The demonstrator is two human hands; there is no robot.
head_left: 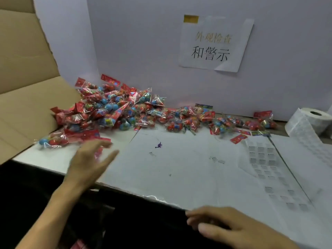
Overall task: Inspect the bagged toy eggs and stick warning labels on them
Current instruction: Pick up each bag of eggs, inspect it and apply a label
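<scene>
A heap of bagged toy eggs (115, 108), red and blue in clear bags with red headers, lies at the back left of the white table (179, 168) and trails right along the wall. One bag (53, 141) lies at the heap's near left end. My left hand (91, 159) hovers just in front of the heap, blurred, fingers spread and holding nothing. My right hand (224, 225) rests at the table's near edge, fingers extended, empty. A strip of warning labels (265, 162) runs down the table's right side.
A roll of labels (312, 121) stands at the far right. An open cardboard box (27, 97) sits to the left of the heap. A white partition with a paper sign (213, 45) backs the table. Stray labels (217, 159) are stuck mid-table.
</scene>
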